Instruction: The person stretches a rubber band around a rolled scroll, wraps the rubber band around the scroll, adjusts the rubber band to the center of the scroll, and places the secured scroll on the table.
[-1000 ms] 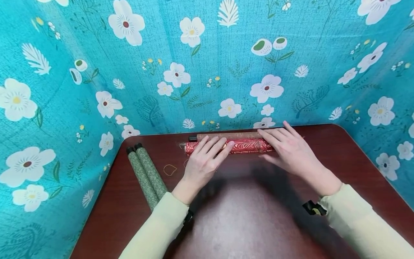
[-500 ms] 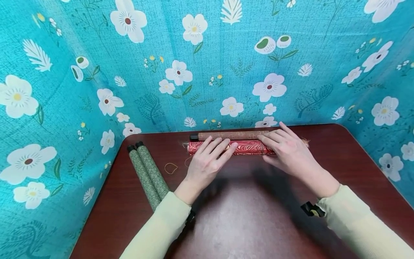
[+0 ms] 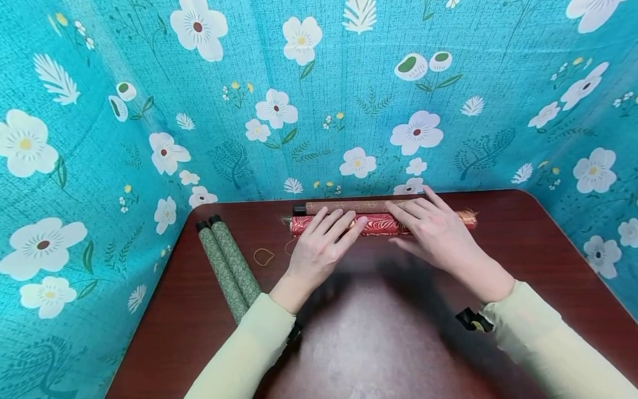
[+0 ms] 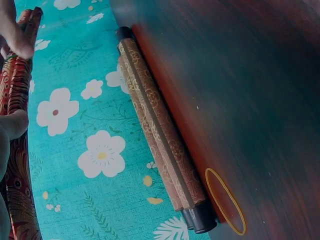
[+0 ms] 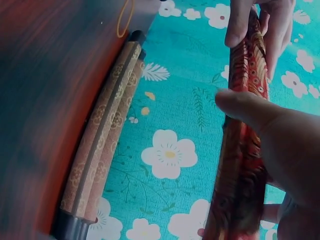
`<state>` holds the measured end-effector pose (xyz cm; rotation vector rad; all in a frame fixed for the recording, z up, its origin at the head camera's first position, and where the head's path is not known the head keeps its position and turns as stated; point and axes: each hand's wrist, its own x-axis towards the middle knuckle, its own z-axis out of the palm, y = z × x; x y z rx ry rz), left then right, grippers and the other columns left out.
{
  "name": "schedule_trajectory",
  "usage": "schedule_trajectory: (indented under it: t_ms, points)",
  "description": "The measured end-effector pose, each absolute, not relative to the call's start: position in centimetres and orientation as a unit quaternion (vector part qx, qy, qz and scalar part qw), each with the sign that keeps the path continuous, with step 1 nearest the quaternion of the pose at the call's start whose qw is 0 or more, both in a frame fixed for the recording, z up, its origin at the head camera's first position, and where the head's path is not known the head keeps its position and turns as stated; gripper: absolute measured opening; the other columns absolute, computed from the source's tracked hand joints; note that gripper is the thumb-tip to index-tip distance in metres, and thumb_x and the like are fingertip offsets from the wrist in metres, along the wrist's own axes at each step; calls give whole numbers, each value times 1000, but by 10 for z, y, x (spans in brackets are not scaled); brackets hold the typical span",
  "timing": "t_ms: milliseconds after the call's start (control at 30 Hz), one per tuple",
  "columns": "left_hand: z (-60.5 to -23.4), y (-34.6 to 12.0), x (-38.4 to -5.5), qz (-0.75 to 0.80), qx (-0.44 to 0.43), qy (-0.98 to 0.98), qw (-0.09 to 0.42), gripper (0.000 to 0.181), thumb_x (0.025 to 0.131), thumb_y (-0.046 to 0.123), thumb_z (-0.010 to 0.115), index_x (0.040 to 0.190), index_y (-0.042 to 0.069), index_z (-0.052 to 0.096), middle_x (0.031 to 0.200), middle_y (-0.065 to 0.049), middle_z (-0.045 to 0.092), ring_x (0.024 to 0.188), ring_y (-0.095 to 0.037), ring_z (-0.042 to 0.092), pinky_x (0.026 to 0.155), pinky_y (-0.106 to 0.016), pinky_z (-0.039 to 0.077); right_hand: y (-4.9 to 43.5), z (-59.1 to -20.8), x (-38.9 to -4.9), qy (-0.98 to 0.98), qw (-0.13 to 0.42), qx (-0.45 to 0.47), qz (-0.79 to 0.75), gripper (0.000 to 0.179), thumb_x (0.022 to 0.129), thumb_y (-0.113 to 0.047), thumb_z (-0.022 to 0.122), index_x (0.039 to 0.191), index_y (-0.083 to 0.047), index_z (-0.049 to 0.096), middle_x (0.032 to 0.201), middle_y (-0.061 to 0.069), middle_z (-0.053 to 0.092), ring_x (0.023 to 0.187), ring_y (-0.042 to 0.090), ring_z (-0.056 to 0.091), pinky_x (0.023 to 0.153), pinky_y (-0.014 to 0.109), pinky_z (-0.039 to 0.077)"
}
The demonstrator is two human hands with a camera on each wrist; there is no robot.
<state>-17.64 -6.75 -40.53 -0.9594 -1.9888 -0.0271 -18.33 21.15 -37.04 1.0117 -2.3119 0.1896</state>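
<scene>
A roll of red, swirl-patterned brocade cloth [image 3: 381, 224] with frayed ends lies crosswise near the table's back edge. My left hand [image 3: 316, 252] holds its left half, fingers over the top and thumb on the near side. Right of it, my right hand [image 3: 441, 233] grips the roll between thumb and fingers; the wrist view shows the thumb along one side of the red roll [image 5: 237, 170]. Just behind, parallel to it, lies a brown patterned scroll [image 3: 344, 207] with a black end knob. The left wrist view shows this as two brown scrolls [image 4: 155, 125] side by side.
Two green scrolls [image 3: 226, 260] with black ends lie slanted at the left, partly behind the left sleeve. A yellow rubber band [image 3: 255, 256] lies between them and my left hand. A turquoise floral curtain [image 3: 319, 111] stands around the dark red table [image 3: 523, 238].
My right hand has slid left along the red roll, uncovering more of its right end. My left hand keeps its place on the roll. The view has shifted slightly.
</scene>
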Motion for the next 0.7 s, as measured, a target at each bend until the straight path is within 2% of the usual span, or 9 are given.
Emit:
schedule_trajectory:
  t_ms: [133,433,700]
  points:
    - [-406,-70,-175,-8,-388,-805,449,40,106,4,63,143,17,69,136,-6,73,125,-27,69,121,-45,42,220,-371,-181,-881,292,364,75,86,66,-25,103,140,0,67,124,22,75,116,42,68,120,65,36]
    - [-405,-72,-174,-10,-387,-804,452,38,109,4,57,143,17,69,136,-6,73,124,-27,69,120,-45,43,226,-374,-184,-872,301,377,85,65,70,-15,98,127,2,74,110,21,77,105,41,70,118,65,39]
    - [-405,-69,-173,-16,-389,-799,457,38,108,4,59,142,17,70,134,-6,74,123,-27,70,119,-45,44,216,-374,-184,-855,318,396,102,63,68,-13,98,125,3,75,110,21,77,105,41,71,120,62,38]
